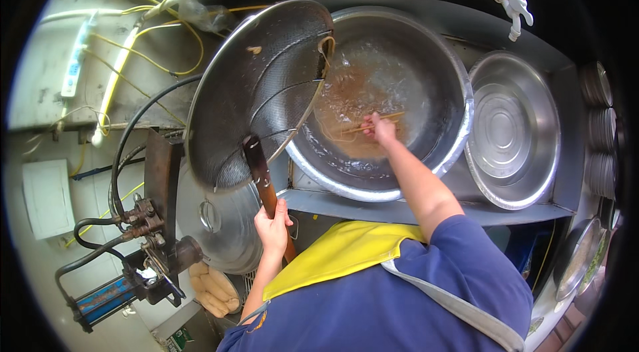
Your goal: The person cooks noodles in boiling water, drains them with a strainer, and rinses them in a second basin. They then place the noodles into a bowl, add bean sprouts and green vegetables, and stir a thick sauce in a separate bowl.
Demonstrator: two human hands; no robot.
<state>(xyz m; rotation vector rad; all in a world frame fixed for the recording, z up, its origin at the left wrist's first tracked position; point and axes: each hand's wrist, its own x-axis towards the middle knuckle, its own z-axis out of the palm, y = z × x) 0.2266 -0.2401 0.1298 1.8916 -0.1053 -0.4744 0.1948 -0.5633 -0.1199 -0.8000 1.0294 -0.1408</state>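
Note:
With my left hand I grip the wooden handle of a large wire-mesh strainer. The strainer is tilted on its side, left of and partly over a big metal basin. A few noodle-like strands cling to its rim, and a small pale scrap sticks to the mesh. My right hand reaches into the basin, holding long wooden chopsticks low over the water. Thin pale strands lie near the chopstick tips. The water looks brownish in the middle.
A second metal basin stands at the right in the same metal trough, under a white tap. At the left are a hydraulic machine with hoses and a lidded metal pot. Stacked plates line the right edge.

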